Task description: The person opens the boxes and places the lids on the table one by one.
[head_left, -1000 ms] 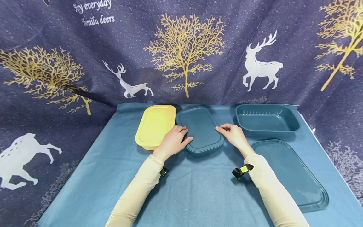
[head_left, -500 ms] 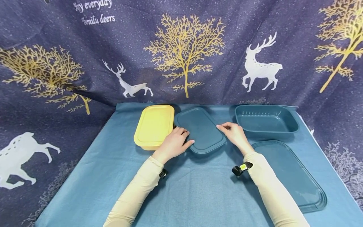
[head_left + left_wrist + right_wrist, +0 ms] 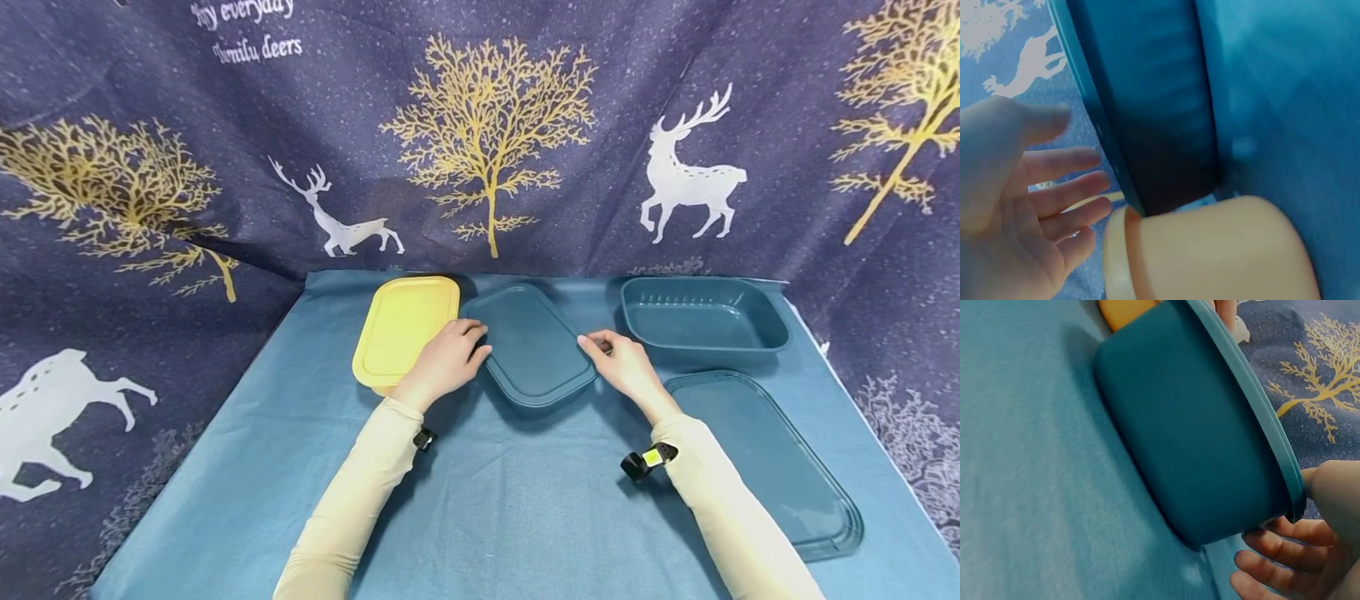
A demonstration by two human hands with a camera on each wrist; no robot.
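Observation:
In the head view a blue lidded food container (image 3: 531, 346) stands at a slant, its lid on. My right hand (image 3: 622, 360) pinches the lid's right edge, thumb on top and fingers under the rim, as the right wrist view shows. At the container's left edge is my left hand (image 3: 448, 358), partly over the yellow lidded container (image 3: 407, 329). The left wrist view has its fingers (image 3: 1069, 187) loosely spread, a small gap from the blue rim. There the yellow container (image 3: 1216, 250) lies close against the blue one's corner.
An uncovered blue container (image 3: 705, 321) stands at the back right. In front of it, a large loose blue lid (image 3: 765, 458) lies flat, partly under the right forearm. A dark patterned cloth (image 3: 570, 167) hangs behind the blue-covered table (image 3: 495, 517).
The blue container has turned slightly, its front corner shifting right. My left hand has drawn back from its lid, up and to the left. My right hand stays at the right edge.

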